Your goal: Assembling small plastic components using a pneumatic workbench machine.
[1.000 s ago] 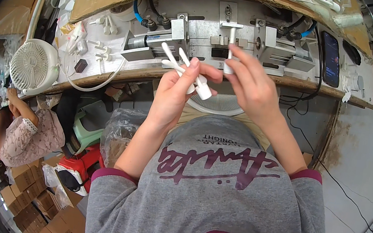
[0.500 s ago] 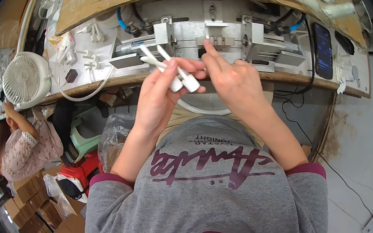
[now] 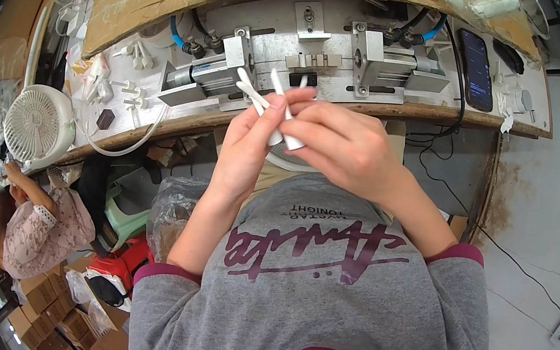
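Three white sticks point(image 3: 262, 98) fan out above the bench edge point(image 3: 391, 108), pinched between both hands. The left hand point(image 3: 248, 145) stands upright, fingers gripping their lower ends; the right hand point(image 3: 342, 144) curls over, fingertips clasping them. One fan point(image 3: 38, 124) sits left.

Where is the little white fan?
The fan is on the left of the head view, at the left end of the workbench, just above another person's raised hand.
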### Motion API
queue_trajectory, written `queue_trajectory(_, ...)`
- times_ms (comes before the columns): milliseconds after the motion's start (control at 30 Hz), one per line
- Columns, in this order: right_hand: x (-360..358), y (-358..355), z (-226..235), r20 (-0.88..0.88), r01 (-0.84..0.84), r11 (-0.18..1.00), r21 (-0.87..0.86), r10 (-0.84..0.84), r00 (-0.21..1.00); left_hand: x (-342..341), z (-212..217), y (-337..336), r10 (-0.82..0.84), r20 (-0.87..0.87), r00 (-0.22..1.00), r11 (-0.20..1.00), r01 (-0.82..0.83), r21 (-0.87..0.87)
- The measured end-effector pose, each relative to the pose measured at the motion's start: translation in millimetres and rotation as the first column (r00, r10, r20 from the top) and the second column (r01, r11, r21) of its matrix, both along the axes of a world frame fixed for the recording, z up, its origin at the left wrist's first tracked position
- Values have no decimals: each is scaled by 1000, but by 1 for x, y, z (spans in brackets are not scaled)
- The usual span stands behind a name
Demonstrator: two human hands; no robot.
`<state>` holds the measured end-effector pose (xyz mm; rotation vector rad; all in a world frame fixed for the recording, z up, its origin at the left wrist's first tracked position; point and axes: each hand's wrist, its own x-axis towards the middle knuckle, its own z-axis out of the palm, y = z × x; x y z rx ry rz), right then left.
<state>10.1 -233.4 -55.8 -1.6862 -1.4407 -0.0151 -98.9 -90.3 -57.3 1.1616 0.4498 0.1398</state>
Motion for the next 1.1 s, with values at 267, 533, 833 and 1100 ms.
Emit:
queue_trajectory(267, 9, 3, -28, 266, 272, 953, -133, -231, 936, -5, -9, 14, 188, 99, 977, 974, -198, 108)
queue_trajectory(533, 12, 28, -44, 417, 256, 963, -78, -202, 886, -5, -4, 8, 196, 133, 972, 977, -182, -108)
queue_trajectory(833, 15, 22, -32, 535, 339, 928, -157, -208, 819, -6, -12, 18, 147, 210, 967, 975, -106, -196)
queue_trajectory(1100, 15, 29, -24, 592, 327, 910, -256, -119, 797, 6, 1, 4, 351, 172, 921, 936, -345, -61)
